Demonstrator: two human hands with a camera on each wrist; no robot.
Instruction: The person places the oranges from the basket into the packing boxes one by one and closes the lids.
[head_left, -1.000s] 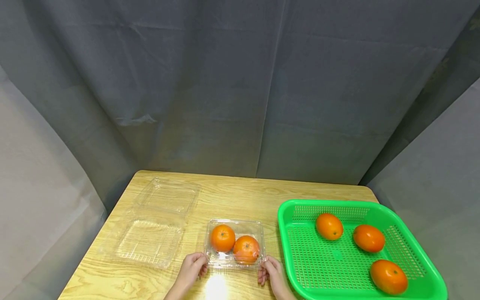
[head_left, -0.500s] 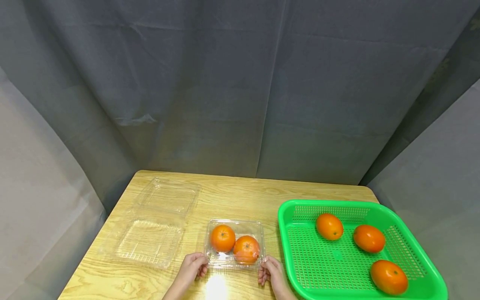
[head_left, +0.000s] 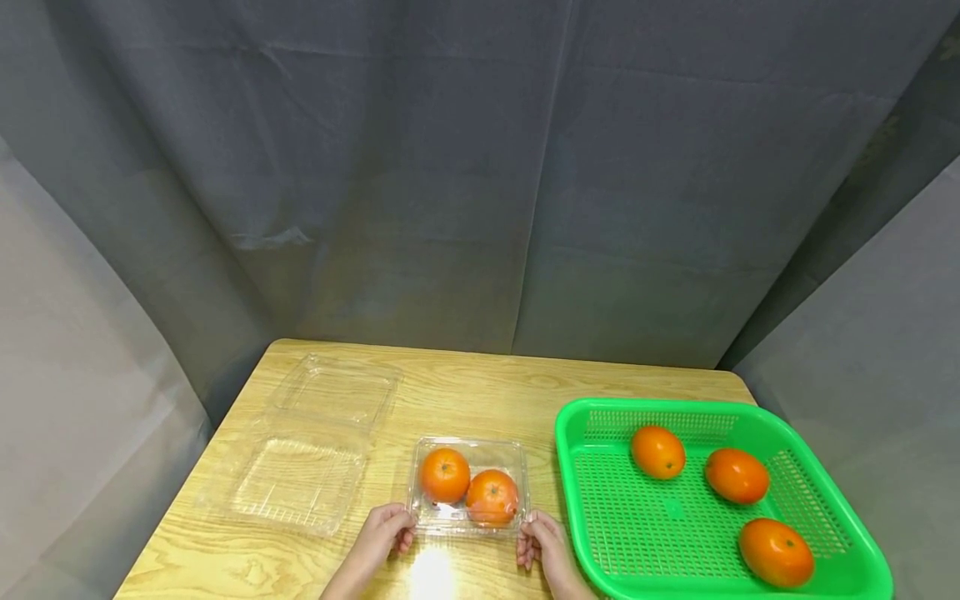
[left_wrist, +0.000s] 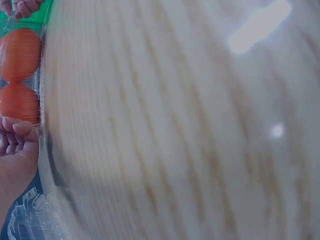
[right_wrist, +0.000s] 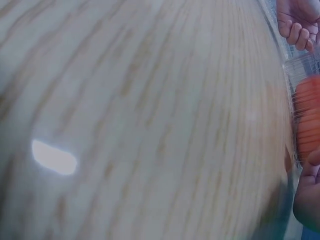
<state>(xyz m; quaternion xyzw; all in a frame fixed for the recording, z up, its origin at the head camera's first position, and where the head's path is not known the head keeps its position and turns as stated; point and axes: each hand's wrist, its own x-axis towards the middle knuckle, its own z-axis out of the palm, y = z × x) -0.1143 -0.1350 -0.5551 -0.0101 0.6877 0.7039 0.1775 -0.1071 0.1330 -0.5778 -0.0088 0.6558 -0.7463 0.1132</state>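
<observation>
A clear plastic clamshell box (head_left: 498,454) sits on the table in front of me, its lid lying over the base. Inside are two glossy orange fruits, one at the left (head_left: 445,476) and one at the lower right (head_left: 492,498). My left hand (head_left: 385,533) pinches the near left corner of the box between thumb and curled fingers. At the near right corner, my right hand (head_left: 546,542) pinches the edge likewise. The left wrist view catches the fruits (left_wrist: 19,55) through the ribbed side wall, and the right wrist view shows both hands at its edge.
Left on the wooden table (head_left: 465,383) lies a second clamshell box (head_left: 300,479), opened out flat with nothing in it. A green plastic basket (head_left: 652,533) with 3 more orange fruits (head_left: 737,476) stands close by my right hand. Grey curtains (head_left: 420,208) hang behind the table.
</observation>
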